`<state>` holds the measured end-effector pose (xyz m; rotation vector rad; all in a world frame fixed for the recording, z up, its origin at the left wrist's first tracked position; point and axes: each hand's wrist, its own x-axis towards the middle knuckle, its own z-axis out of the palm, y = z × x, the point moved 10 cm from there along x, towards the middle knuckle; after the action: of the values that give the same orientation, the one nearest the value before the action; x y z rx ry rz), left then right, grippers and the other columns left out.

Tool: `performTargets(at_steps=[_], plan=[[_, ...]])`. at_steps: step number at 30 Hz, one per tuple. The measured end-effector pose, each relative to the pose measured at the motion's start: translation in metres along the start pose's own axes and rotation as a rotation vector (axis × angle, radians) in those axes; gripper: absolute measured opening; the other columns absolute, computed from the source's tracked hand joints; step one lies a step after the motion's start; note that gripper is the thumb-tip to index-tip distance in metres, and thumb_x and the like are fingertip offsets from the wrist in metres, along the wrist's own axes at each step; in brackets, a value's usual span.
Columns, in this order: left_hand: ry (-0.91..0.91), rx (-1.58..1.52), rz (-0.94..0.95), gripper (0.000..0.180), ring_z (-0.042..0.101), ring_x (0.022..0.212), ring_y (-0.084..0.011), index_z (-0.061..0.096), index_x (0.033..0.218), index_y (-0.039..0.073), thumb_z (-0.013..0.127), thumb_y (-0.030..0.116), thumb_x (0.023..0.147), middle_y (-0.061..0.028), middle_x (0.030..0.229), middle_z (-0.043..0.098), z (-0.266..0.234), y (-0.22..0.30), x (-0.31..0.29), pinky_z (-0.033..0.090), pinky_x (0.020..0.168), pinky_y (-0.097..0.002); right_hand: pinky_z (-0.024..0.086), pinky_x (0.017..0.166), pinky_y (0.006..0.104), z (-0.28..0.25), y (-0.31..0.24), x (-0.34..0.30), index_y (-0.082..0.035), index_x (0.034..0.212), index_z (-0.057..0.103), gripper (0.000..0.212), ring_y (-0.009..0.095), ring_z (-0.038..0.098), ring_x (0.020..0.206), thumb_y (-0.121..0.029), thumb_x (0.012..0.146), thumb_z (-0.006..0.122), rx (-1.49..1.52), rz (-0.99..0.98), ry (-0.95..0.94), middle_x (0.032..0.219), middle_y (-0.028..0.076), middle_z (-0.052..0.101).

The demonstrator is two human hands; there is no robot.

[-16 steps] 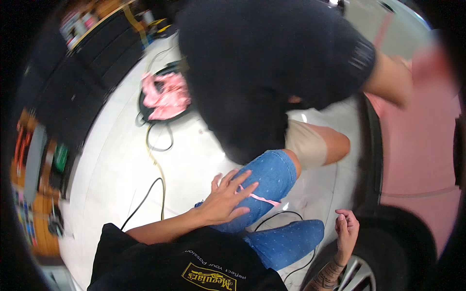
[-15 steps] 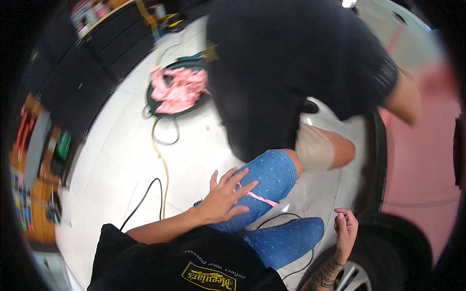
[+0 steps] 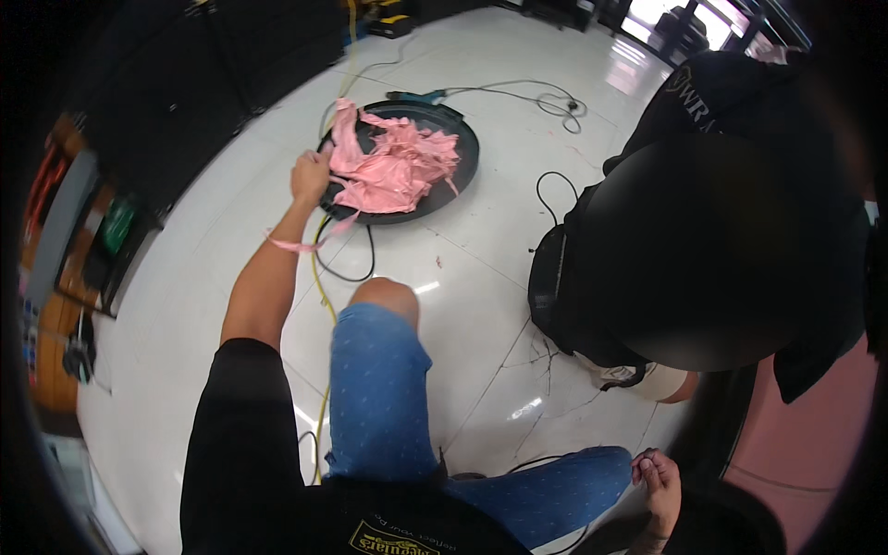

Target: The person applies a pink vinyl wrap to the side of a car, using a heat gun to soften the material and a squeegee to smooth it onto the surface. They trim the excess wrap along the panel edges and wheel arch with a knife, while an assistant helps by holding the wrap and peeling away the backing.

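Observation:
My left hand (image 3: 311, 176) reaches out to the left rim of a round black tub (image 3: 469, 157), its fingers closed on the pink film there. Crumpled pink film (image 3: 398, 162) is heaped inside. A thin strip of pink film (image 3: 319, 244) trails from the hand's side of the heap across my forearm. At lower right, my right hand (image 3: 660, 476) rests by my bent knee with its fingers curled. Something small and dark seems to be at its fingertips, too small to make out.
A person (image 3: 601, 250) in black crouches at right, close beside a pink car panel (image 3: 786, 425). A yellow hose (image 3: 324, 407) and black cords (image 3: 546, 92) lie on the white tiled floor. Dark cabinets (image 3: 176, 102) and an orange-brown rack (image 3: 60, 333) stand at left.
My left hand has moved from my thigh out to the tub, and the pink strip has left my leg. My view has turned left; the person beside me has dropped lower. My right hand remains by my knee.

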<state>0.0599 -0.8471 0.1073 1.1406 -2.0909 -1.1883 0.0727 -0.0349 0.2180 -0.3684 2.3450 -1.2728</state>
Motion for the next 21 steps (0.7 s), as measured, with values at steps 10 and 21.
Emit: performTargets(at_steps=[10,21], plan=[[-0.803,-0.090,0.128,0.065,0.045,0.116,-0.0267,0.037,0.133,0.004,0.057,0.044,0.085,-0.0133,0.125,0.048,0.244,0.057,0.164,0.039,0.094,-0.0432,0.046,0.057,0.0314,0.099,-0.110,0.055,-0.002,0.098,0.063,0.014,0.018,0.056,0.056,-0.007,0.090,0.052,-0.290,0.067,0.175,0.064,0.008,0.058],[-1.540,0.429,0.725,0.052,0.049,0.111,-0.0242,0.045,0.124,0.002,0.057,0.036,0.087,-0.0129,0.117,0.053,0.429,0.214,-0.226,0.040,0.093,-0.0399,0.050,0.057,0.0268,0.073,-0.086,-0.216,0.000,0.093,0.067,0.015,0.013,0.058,0.061,-0.013,0.088,0.062,0.031,0.294,1.362,0.078,0.007,0.062]])
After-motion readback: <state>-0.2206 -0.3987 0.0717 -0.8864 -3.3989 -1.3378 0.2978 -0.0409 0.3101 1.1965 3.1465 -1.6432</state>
